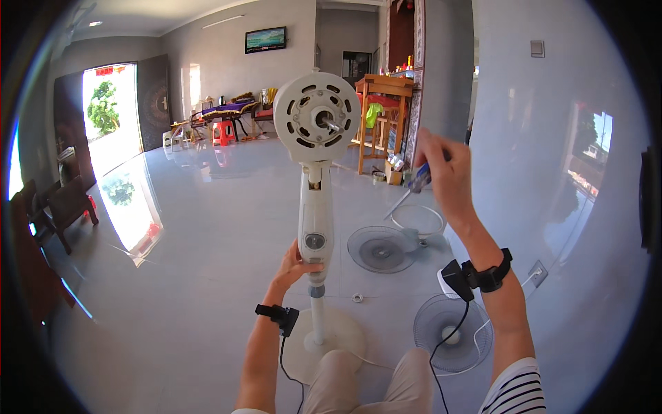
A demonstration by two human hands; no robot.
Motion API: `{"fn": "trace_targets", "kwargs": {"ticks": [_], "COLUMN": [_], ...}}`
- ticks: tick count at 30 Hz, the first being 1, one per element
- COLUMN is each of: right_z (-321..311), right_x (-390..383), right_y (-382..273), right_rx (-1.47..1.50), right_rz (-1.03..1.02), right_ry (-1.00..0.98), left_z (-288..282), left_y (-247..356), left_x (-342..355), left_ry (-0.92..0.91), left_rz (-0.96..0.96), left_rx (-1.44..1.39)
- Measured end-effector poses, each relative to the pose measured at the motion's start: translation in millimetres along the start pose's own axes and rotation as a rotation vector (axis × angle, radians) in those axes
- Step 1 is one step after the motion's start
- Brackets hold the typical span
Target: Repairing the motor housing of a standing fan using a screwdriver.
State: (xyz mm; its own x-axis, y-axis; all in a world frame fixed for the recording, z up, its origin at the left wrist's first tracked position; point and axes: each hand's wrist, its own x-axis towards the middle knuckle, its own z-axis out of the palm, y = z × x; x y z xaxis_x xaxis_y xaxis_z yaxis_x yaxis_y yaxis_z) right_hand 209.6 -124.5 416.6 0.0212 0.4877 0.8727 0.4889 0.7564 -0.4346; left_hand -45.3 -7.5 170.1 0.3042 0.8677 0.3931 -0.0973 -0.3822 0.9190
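— While the left hand (295, 265) wraps around the white pedestal fan (316, 207), where exactly does it grip?

— Fingers closed on the neck, just under the control dial; the fan stands upright on its round base (345, 331), motor housing (317, 117) bare.

— And the right hand (441, 176)?

— Raised beside the motor, closed around a blue-handled screwdriver (412, 188), tip pointing down-left. Two fan grilles (379, 250) and a wire ring (417, 219) lie on the grey floor (193, 276).

Smooth white plastic fan column (315, 234) under left-hand fingers (301, 265); bare metal motor shaft (331, 125) above. Metal-shafted screwdriver (408, 194), blue plastic grip, inside right-hand fingers (433, 155). Glossy grey floor (207, 228) below.
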Motion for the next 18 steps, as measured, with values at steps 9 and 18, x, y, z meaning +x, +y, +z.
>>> {"fn": "trace_targets", "kwargs": {"ticks": [9,18], "right_z": [1,-3], "right_x": [32,20], "right_y": [-80,-53], "right_rx": [0.314,-0.301], "right_rz": [-0.126,-0.283], "right_ry": [0.209,-0.095], "left_z": [3,1], "left_y": [5,-8], "left_x": [-3,4], "left_ry": [0.020,0.011], "left_rz": [0.001,0.087], "left_rx": [0.009,0.005]}}
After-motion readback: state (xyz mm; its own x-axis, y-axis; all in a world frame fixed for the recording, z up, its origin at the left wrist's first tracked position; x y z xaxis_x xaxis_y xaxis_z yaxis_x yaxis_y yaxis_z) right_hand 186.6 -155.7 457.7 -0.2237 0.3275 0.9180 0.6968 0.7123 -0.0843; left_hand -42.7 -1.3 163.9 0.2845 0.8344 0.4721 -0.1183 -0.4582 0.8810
